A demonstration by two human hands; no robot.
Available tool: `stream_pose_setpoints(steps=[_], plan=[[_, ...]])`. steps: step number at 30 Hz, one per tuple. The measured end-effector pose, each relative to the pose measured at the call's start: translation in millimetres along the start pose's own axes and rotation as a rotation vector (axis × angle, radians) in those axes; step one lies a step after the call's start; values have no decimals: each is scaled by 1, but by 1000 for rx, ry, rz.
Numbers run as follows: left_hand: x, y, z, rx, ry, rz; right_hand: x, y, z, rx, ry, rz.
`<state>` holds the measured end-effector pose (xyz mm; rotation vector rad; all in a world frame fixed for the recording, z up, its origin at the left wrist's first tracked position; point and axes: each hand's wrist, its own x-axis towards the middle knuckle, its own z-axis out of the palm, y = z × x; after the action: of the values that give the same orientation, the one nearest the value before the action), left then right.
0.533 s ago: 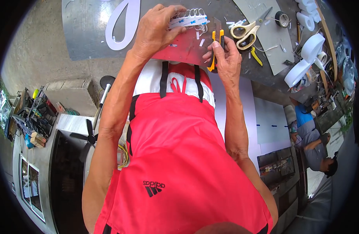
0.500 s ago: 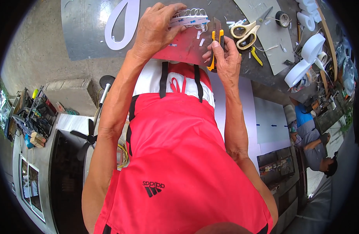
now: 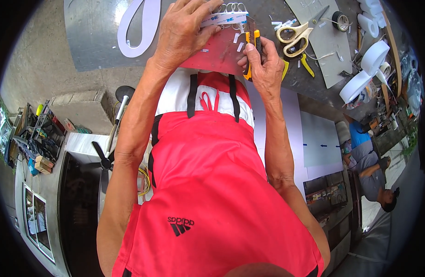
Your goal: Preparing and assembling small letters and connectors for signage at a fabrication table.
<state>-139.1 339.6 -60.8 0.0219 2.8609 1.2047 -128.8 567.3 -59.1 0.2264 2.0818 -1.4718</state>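
- White strip (image 3: 228,19) with looped wires (image 3: 233,7): clamped between thumb and fingers of left grip (image 3: 187,28).
- Right grip (image 3: 264,64): wrapped around yellow-black cutter (image 3: 248,71), blade near strip's end.
- White scraps (image 3: 240,46) beside right grip suggest some cutting done; held length seemingly remains.

On the dark tabletop (image 3: 314,90) lie a white teardrop loop (image 3: 133,52), scraps (image 3: 240,47), a grey sheet (image 3: 330,60) and scissors (image 3: 309,28) (cream-handled)

Top centre: white strip (image 3: 224,20), blue print (image 3: 230,20) — lower centre: red shirt (image 3: 221,184), black lettering (image 3: 180,221) — right: pale panel (image 3: 319,159), blue arrows (image 3: 323,146).
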Motion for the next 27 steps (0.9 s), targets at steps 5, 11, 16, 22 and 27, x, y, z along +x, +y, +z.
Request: stream_pose_setpoints(steps=[5,11,16,22,27], plan=[[-1,9,-4,175,68,68,4,-9,2,-68,11,-17],[-4,3,17,243,266,191,4,-19,7,-139,21,-12],[-7,-2,32,229,259,135,3,-24,11,-213,48,-8],[-6,6,38,203,296,90,3,-22,13,-367,97,-85],[-9,4,43,213,323,61,2,-27,17,-421,126,-118]])
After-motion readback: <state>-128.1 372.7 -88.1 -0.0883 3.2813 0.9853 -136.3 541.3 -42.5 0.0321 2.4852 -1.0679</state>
